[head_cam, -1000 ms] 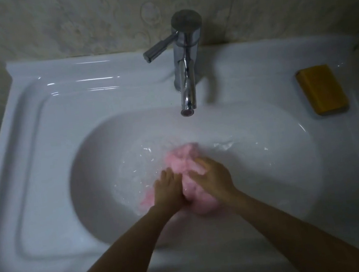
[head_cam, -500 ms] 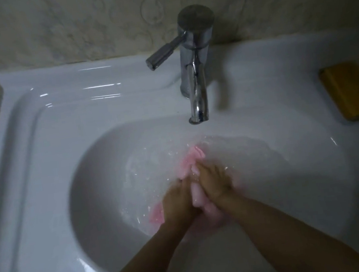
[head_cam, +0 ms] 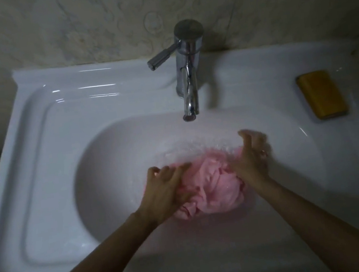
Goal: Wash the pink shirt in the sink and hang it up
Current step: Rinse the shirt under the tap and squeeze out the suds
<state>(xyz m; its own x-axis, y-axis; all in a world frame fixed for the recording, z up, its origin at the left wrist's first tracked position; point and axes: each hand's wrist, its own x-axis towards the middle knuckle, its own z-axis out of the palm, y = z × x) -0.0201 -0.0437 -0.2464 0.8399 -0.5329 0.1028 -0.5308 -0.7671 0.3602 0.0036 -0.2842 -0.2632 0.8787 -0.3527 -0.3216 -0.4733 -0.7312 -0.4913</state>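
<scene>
Water (head_cam: 200, 146) lies shallow in the bowl of the white sink (head_cam: 103, 187), and in the head view its surface is rippled. The pink shirt (head_cam: 213, 188) sits in this water as a crumpled, wet bundle, in the near half of the bowl and a little right of its middle.

Your left hand (head_cam: 166, 191) rests on the left side of the bundle. Its grip is wide open: the fingers are spread and only lightly bent, and the palm presses on the cloth.

Your right hand (head_cam: 253, 160) is at the far right edge of the shirt, with the wrist touching the cloth. Its fingers (head_cam: 246, 137) are bent like a claw and raised over the water. They are blurred, so you cannot tell if this grip has any cloth in it. The two hands are apart, with the shirt between them.

The chrome faucet (head_cam: 188, 73) stands at the back of the sink. Its spout reaches over the far rim of the bowl and its lever (head_cam: 161, 58) points to the left. A yellow bar of soap (head_cam: 321, 94) lies on the white counter (head_cam: 279, 72) to the right of the bowl, well apart from your hands. Behind the sink is a pale patterned wall (head_cam: 68, 25).
</scene>
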